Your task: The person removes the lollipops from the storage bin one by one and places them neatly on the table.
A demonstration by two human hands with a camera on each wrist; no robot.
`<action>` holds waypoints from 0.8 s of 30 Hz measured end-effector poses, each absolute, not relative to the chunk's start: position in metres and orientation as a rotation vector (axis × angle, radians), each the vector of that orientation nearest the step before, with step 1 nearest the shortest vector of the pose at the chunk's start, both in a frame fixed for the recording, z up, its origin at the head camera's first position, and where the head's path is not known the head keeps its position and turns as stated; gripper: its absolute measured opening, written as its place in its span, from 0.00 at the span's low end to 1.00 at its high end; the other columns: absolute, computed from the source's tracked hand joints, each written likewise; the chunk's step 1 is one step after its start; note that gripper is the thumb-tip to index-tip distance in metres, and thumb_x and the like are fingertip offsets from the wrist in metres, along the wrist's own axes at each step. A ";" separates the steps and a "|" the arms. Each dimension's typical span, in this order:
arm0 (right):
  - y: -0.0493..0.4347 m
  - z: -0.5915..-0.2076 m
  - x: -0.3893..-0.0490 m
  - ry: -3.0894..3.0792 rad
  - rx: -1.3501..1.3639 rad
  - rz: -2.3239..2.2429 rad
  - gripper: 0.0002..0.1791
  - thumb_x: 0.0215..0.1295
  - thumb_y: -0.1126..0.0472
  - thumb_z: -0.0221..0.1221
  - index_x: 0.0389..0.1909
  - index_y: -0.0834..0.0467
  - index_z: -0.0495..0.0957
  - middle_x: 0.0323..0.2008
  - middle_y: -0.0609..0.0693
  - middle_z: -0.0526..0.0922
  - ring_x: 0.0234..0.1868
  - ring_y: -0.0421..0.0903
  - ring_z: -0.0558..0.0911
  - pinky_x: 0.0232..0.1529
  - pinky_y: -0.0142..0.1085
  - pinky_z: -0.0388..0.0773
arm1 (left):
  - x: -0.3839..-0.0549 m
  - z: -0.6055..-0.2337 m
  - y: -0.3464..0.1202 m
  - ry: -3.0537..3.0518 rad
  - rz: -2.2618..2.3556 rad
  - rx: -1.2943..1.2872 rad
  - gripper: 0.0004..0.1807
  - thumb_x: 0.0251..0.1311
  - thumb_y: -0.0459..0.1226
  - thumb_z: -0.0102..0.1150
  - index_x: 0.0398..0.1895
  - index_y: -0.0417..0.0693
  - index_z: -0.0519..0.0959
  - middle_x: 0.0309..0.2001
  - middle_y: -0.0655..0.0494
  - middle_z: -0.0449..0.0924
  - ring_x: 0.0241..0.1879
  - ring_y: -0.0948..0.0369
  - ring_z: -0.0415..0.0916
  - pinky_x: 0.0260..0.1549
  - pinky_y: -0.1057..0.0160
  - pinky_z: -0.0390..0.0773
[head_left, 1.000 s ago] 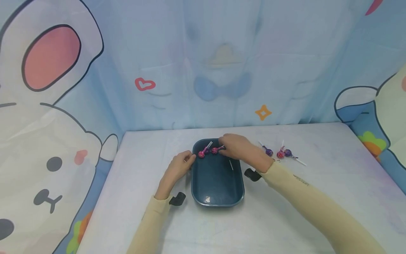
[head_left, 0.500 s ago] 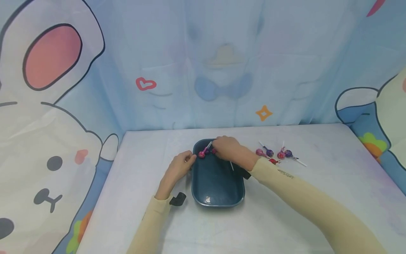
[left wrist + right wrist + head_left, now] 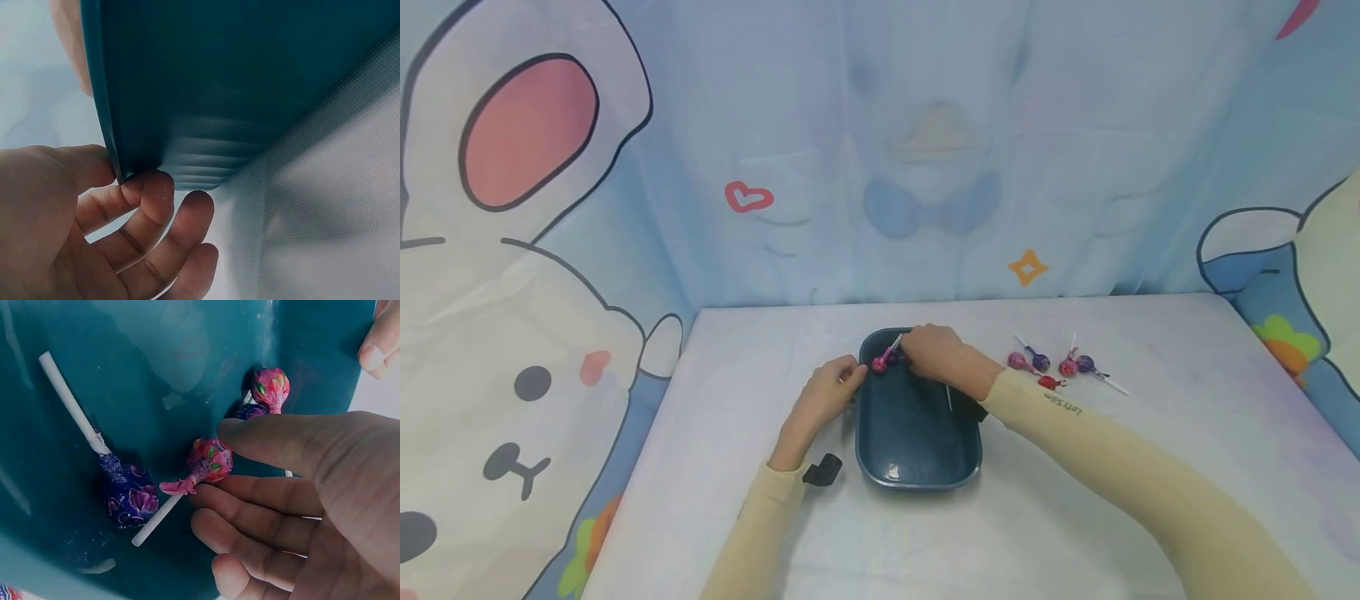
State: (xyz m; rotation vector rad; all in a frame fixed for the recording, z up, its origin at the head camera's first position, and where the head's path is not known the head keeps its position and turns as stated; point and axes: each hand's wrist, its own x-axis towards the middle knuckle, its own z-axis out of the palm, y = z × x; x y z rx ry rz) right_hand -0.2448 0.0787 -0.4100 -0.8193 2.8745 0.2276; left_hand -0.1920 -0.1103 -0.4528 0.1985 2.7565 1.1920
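Note:
A dark teal tray (image 3: pixel 917 442) lies on the table in front of the person. My left hand (image 3: pixel 827 390) pinches its left rim, thumb on the edge and fingers curled against the outer wall in the left wrist view. Over the tray's far end is my right hand (image 3: pixel 942 354), its thumb and forefinger around the head of a pink-wrapped lollipop (image 3: pixel 211 461). A purple lollipop (image 3: pixel 130 495) lies beside it on the tray floor. Past the right thumb show another pink lollipop (image 3: pixel 270 386) and a purple one (image 3: pixel 251 411), partly hidden by the thumb.
Right of the tray, several more lollipops lie on the white table (image 3: pixel 700 400), among them a pink one (image 3: pixel 1018 361), a red one (image 3: pixel 1048 382) and a purple one (image 3: pixel 1086 363). A printed blue curtain (image 3: pixel 805 258) stands behind the table.
My right hand has moved left over the tray and now covers the pink lollipop there. Pink and red lollipops on the table have come out from behind the right arm. The left hand stays put.

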 end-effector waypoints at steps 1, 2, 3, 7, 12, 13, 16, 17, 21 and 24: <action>0.079 -0.410 -0.245 2.871 -0.814 0.232 0.06 0.59 0.58 0.58 0.30 0.58 0.79 0.27 0.52 0.81 0.24 0.45 0.75 0.30 0.43 0.78 | -0.192 -0.453 -0.110 2.756 1.190 0.197 0.15 0.65 0.50 0.46 0.26 0.52 0.72 0.23 0.56 0.74 0.24 0.61 0.72 0.23 0.65 0.69; 0.079 -0.411 -0.245 2.866 -0.812 0.237 0.06 0.59 0.58 0.58 0.31 0.58 0.79 0.27 0.51 0.80 0.24 0.44 0.75 0.30 0.42 0.78 | -0.192 -0.453 -0.111 2.756 1.188 0.198 0.15 0.65 0.50 0.46 0.26 0.52 0.72 0.23 0.56 0.74 0.24 0.61 0.72 0.23 0.65 0.69; 0.079 -0.411 -0.245 2.864 -0.810 0.239 0.06 0.59 0.58 0.58 0.31 0.58 0.79 0.26 0.51 0.80 0.24 0.44 0.75 0.30 0.42 0.78 | -0.192 -0.454 -0.111 2.756 1.187 0.199 0.15 0.65 0.50 0.46 0.26 0.52 0.72 0.23 0.56 0.74 0.24 0.61 0.72 0.23 0.65 0.69; 0.079 -0.412 -0.246 2.858 -0.801 0.238 0.07 0.60 0.58 0.58 0.32 0.58 0.79 0.26 0.51 0.80 0.23 0.44 0.74 0.29 0.40 0.78 | -0.192 -0.454 -0.111 2.759 1.180 0.200 0.15 0.65 0.50 0.45 0.26 0.52 0.71 0.23 0.56 0.74 0.24 0.61 0.72 0.23 0.65 0.69; 0.079 -0.415 -0.247 2.839 -0.781 0.242 0.08 0.61 0.57 0.57 0.30 0.58 0.79 0.22 0.50 0.78 0.22 0.43 0.74 0.28 0.40 0.77 | -0.192 -0.454 -0.111 2.756 1.192 0.204 0.15 0.65 0.49 0.46 0.26 0.52 0.72 0.23 0.56 0.74 0.24 0.61 0.72 0.23 0.64 0.69; 0.079 -0.416 -0.247 2.835 -0.781 0.246 0.08 0.61 0.57 0.57 0.30 0.58 0.79 0.22 0.49 0.78 0.22 0.43 0.74 0.28 0.40 0.77 | -0.192 -0.454 -0.111 2.754 1.195 0.205 0.14 0.65 0.49 0.46 0.26 0.52 0.72 0.23 0.56 0.74 0.23 0.61 0.72 0.23 0.64 0.69; 0.079 -0.418 -0.247 2.832 -0.793 0.245 0.09 0.61 0.57 0.56 0.31 0.58 0.79 0.21 0.49 0.78 0.21 0.43 0.74 0.29 0.41 0.78 | -0.192 -0.454 -0.111 2.754 1.200 0.204 0.14 0.65 0.48 0.47 0.25 0.52 0.72 0.23 0.56 0.74 0.23 0.61 0.72 0.23 0.64 0.69; 0.079 -0.418 -0.247 2.833 -0.795 0.246 0.09 0.61 0.57 0.56 0.31 0.58 0.79 0.21 0.49 0.78 0.21 0.43 0.74 0.30 0.41 0.78 | -0.193 -0.454 -0.111 2.756 1.197 0.204 0.14 0.65 0.48 0.47 0.25 0.52 0.71 0.23 0.56 0.74 0.23 0.61 0.71 0.23 0.64 0.69; 0.078 -0.419 -0.248 2.836 -0.788 0.247 0.09 0.61 0.56 0.56 0.33 0.59 0.79 0.23 0.50 0.79 0.21 0.43 0.75 0.31 0.42 0.79 | -0.192 -0.454 -0.111 2.759 1.199 0.200 0.14 0.65 0.48 0.47 0.26 0.52 0.71 0.23 0.56 0.74 0.23 0.61 0.72 0.23 0.64 0.69; 0.079 -0.419 -0.248 2.833 -0.794 0.245 0.10 0.60 0.56 0.57 0.34 0.59 0.79 0.23 0.50 0.79 0.21 0.43 0.75 0.30 0.41 0.78 | -0.192 -0.453 -0.111 2.755 1.207 0.197 0.14 0.65 0.48 0.47 0.26 0.52 0.72 0.23 0.56 0.74 0.24 0.61 0.72 0.23 0.64 0.69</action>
